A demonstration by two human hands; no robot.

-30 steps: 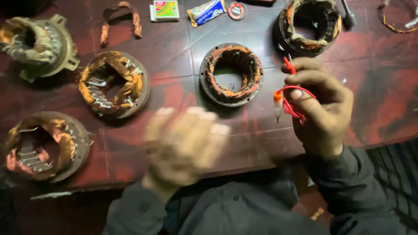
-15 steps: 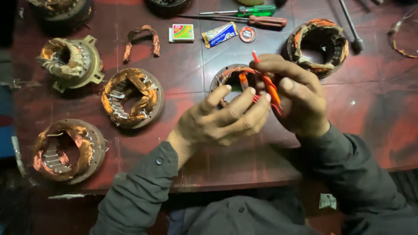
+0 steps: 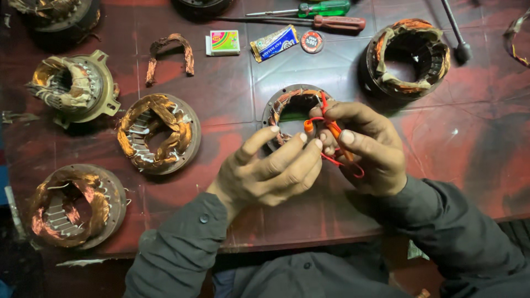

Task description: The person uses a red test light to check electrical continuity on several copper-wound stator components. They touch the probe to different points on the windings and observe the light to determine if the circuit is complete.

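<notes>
Two hands meet over the desk, working red/orange wires just in front of a stator. Right hand is closed around the wires: thumb and fingers pinch them, a red loop hangs out below the palm, and the orange tip sticks up near the stator rim. Left hand is half curled, fingertips touching the same wires at the orange end, thumb up toward the stator; grip looks light, can't tell if it truly clamps. Both sleeves are dark grey.

The stator lies flat, copper winding w/ a green spot visible in its bore, partly hidden by the fingers.

Further out: a 2nd stator w/ copper coils to the left, a 3rd at the near-left desk edge, a 4th in a lugged housing at far left, and a taller one w/ paper-wrapped coils at upper right. A loose copper coil piece lies bent like an arch. Beside it are a small box, a sachet, and a round cap. Two screwdrivers, green and red-brown, lie along the far edge. A dark rod rests at top right.
</notes>
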